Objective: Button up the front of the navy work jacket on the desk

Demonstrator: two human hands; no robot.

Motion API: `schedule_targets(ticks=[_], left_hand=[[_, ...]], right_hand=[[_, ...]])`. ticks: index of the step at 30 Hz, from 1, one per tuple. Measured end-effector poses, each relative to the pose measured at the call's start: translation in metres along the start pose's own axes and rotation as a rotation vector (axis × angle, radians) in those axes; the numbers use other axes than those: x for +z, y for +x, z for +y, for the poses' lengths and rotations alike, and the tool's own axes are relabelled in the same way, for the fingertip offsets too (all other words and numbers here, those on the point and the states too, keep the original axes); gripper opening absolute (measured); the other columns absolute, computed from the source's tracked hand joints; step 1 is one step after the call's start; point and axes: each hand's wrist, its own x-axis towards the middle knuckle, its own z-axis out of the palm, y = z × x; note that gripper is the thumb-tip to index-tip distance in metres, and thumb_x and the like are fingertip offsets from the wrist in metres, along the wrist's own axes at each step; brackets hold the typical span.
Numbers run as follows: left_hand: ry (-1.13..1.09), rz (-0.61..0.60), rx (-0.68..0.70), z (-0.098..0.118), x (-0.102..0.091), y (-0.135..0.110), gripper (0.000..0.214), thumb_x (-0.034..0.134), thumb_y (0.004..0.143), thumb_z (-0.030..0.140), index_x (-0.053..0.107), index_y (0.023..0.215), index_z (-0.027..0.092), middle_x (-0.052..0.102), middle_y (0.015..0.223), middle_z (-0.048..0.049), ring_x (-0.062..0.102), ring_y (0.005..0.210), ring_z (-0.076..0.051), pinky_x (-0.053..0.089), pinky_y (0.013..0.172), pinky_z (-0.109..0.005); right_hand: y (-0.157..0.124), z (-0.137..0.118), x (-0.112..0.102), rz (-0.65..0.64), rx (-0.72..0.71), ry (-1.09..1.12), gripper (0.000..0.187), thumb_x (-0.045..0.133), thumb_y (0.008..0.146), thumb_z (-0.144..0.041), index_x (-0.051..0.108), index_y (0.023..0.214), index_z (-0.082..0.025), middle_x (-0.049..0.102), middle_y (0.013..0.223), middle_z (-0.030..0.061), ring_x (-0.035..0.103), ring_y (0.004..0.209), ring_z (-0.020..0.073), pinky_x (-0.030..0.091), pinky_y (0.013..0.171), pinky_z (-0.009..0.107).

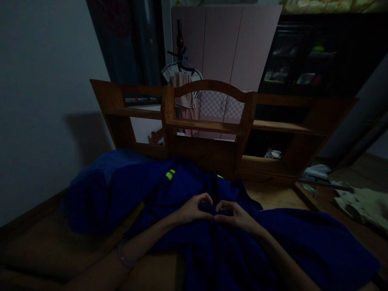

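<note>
A dark blue jacket (182, 190) with yellow-green reflective strips lies spread across a wooden surface, its sleeves reaching out to left and right. Both hands meet over its middle, along the front. The fingers of my left hand (195, 208) are curled and pinch the blue cloth. Right beside it, my right hand (233, 214) pinches the cloth too, the fingertips of both hands nearly touching. Whether a button or other fastener sits between them is too dark and small to tell. A bracelet (123, 254) circles my left wrist.
Behind the jacket stands a wooden shelf unit (209, 127) with open compartments. A lighter blue cloth (118, 159) lies at the left near the wall. Pale cloth (363, 206) is at the right. Farther back are a pink wardrobe (222, 48) and clothes (184, 81) on a stand.
</note>
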Motion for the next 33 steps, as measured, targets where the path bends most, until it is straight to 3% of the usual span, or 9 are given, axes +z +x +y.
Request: schedule_targets(ticks=[6, 13, 18, 24, 33], left_hand=[[-0.001, -0.073, -0.031, 0.003, -0.004, 0.002, 0.038, 0.074, 0.068, 0.034, 0.064, 0.1, 0.016, 0.064, 0.1, -0.0039, 0.056, 0.099, -0.02, 0.04, 0.09, -0.029], [-0.126, -0.1, -0.134, 0.008, -0.009, 0.001, 0.034, 0.071, 0.071, 0.037, 0.063, 0.096, 0.015, 0.062, 0.091, -0.002, 0.056, 0.086, -0.017, 0.042, 0.078, -0.025], [-0.244, -0.094, -0.202, 0.013, -0.008, -0.001, 0.035, 0.071, 0.071, 0.037, 0.061, 0.097, 0.015, 0.062, 0.087, -0.001, 0.056, 0.08, -0.014, 0.041, 0.075, -0.025], [-0.416, -0.12, -0.219, 0.012, -0.006, 0.001, 0.028, 0.07, 0.072, 0.03, 0.058, 0.091, 0.013, 0.066, 0.091, -0.0061, 0.06, 0.084, -0.018, 0.042, 0.08, -0.03], [-0.44, -0.156, -0.143, 0.004, -0.006, 0.003, 0.012, 0.057, 0.074, 0.017, 0.05, 0.084, 0.015, 0.067, 0.079, -0.0057, 0.06, 0.075, -0.017, 0.042, 0.074, -0.03]], right_hand=[[0.004, 0.006, -0.001, 0.008, -0.03, -0.092, 0.031, 0.066, 0.078, -0.044, 0.06, 0.09, -0.016, 0.059, 0.08, 0.0002, 0.052, 0.071, 0.0137, 0.038, 0.061, 0.023], [0.007, 0.012, -0.008, 0.302, -0.211, -0.336, 0.027, 0.058, 0.084, -0.044, 0.06, 0.093, -0.018, 0.064, 0.088, 0.0042, 0.057, 0.083, 0.0204, 0.042, 0.074, 0.029], [0.008, 0.013, -0.012, 0.344, -0.122, -0.182, 0.025, 0.058, 0.082, -0.043, 0.056, 0.08, -0.018, 0.056, 0.075, 0.0002, 0.052, 0.072, 0.0156, 0.039, 0.065, 0.025], [0.01, 0.018, -0.015, 0.408, -0.029, 0.014, 0.036, 0.059, 0.079, -0.049, 0.044, 0.069, -0.018, 0.036, 0.059, -0.0051, 0.032, 0.052, 0.0091, 0.024, 0.048, 0.022], [0.01, 0.012, -0.011, 0.392, -0.024, -0.047, 0.041, 0.057, 0.08, -0.05, 0.037, 0.063, -0.019, 0.032, 0.058, -0.0047, 0.03, 0.052, 0.0091, 0.023, 0.047, 0.022]])
